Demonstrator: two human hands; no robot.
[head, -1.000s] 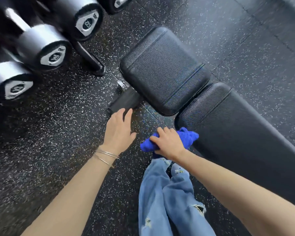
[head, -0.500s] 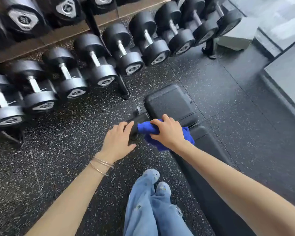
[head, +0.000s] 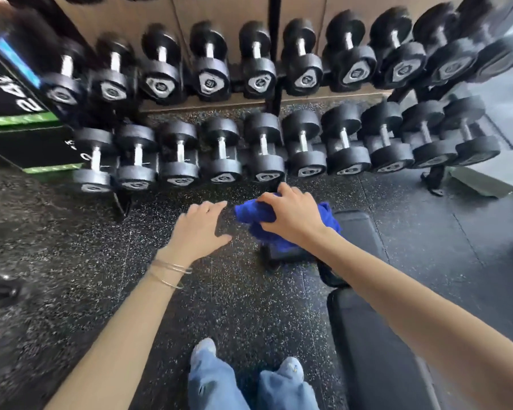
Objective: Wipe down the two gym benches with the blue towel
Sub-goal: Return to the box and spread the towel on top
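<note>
Head view: right hand (head: 293,216) grips blue towel (head: 253,215) at bench (head: 362,232); left hand (head: 197,232) spread, empty.

We are in a gym, in its free-weights corner. Ahead of us a rack (head: 274,54) carries two rows of black dumbbells (head: 264,152) with steel handles and pale badges on their ends, one row above the other. The floor (head: 71,247) is black rubber matting flecked with white. At our right lies a black padded bench (head: 376,359). At far left stands a black box (head: 6,84) edged in green, printed with large white numerals.
</note>
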